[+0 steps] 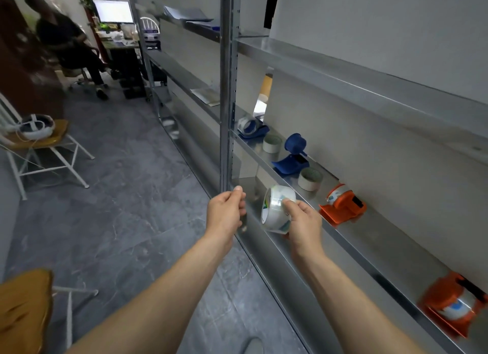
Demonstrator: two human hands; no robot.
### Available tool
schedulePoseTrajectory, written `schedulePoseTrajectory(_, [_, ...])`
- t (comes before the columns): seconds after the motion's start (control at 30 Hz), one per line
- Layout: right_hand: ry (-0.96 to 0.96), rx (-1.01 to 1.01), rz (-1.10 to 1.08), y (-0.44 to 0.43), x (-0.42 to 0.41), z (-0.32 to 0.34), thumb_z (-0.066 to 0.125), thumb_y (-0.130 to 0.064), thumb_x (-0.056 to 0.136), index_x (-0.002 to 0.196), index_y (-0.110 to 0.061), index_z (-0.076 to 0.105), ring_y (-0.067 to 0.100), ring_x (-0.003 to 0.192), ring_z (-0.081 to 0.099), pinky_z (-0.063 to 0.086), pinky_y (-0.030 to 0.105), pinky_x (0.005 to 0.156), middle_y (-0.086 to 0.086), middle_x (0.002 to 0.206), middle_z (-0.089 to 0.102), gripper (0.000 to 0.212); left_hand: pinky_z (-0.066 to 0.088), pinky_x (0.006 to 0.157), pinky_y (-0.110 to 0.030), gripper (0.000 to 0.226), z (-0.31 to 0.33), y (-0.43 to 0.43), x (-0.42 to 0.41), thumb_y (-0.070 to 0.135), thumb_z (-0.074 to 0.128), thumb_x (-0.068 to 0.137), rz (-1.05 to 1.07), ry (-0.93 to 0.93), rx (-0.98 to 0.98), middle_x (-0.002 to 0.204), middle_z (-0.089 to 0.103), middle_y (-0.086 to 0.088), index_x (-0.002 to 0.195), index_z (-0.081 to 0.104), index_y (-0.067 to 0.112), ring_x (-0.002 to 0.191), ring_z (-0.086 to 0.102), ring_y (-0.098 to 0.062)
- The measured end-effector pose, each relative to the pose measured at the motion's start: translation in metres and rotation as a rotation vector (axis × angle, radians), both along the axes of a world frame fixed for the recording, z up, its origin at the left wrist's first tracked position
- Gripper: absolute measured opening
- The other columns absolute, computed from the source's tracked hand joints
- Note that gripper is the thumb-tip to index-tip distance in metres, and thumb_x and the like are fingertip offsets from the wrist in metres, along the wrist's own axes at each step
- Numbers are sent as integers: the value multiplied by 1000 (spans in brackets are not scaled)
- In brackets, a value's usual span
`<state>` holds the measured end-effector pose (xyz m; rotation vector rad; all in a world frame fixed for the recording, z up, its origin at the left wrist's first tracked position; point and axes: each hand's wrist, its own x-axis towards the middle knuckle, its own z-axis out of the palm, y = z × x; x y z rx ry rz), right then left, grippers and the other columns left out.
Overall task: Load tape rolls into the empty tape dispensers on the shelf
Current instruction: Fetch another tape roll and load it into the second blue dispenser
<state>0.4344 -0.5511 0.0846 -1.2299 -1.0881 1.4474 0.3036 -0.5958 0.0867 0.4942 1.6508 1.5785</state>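
My right hand [303,219] grips a clear tape roll [276,208] just in front of the metal shelf [369,237]. My left hand [227,211] is beside it with thumb and fingers pinched together, apparently on the roll's loose end, though the strip is too faint to tell. On the shelf stand a blue dispenser [293,155] with no roll in it, a blue dispenser [252,128] holding a roll, and two orange dispensers [343,204] [454,303] holding rolls. Two loose tape rolls [272,143] [310,179] sit upright by the empty blue one.
A steel upright post [227,89] stands just behind my left hand. A person sits at a desk [121,47] far left. A white chair [45,147] carries a headset, and another yellow-cushioned chair [23,308] is at lower left. Grey floor [118,221] lies along the shelving.
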Motion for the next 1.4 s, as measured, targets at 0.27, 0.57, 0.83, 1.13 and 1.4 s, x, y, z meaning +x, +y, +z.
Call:
schedulePoseTrajectory(0.27, [43,11,-11,97,-50,4,59,-13,92,77,-7,64,13,64,51,43,24,54,4,70,57,17,49,83,-35,26,15,90,-45,43,54,96,-11,48,-26,102,69,1,94,68,21,98,63,-17])
schedulePoseTrajectory(0.57, [10,-7,-100,198,-63,2,60,-18,92,68,-14,53,16,66,45,36,29,59,4,71,51,25,35,111,-47,49,27,186,-59,67,46,89,-132,16,-19,124,60,13,126,54,36,122,51,-14])
schedulePoseTrajectory(0.83, [-1,-54,-293,256,-50,-4,59,-18,92,69,-17,56,20,67,52,41,29,61,2,70,56,23,30,114,-54,73,26,268,-58,74,44,84,-282,18,-35,147,48,8,144,44,32,135,43,-19])
schedulePoseTrajectory(1.13, [-78,-169,-516,312,-68,-23,58,-41,73,78,-34,67,27,78,58,44,41,76,-3,77,64,13,33,113,-52,95,7,371,-78,84,48,61,-509,-12,-62,145,50,7,141,48,32,132,47,-20])
schedulePoseTrajectory(1.4, [-116,-207,-714,342,-103,-36,55,-26,95,85,-22,62,23,77,58,44,36,73,6,83,65,12,34,110,-53,63,-7,440,-100,77,49,68,-724,-65,-135,131,58,-1,113,58,33,119,51,-25])
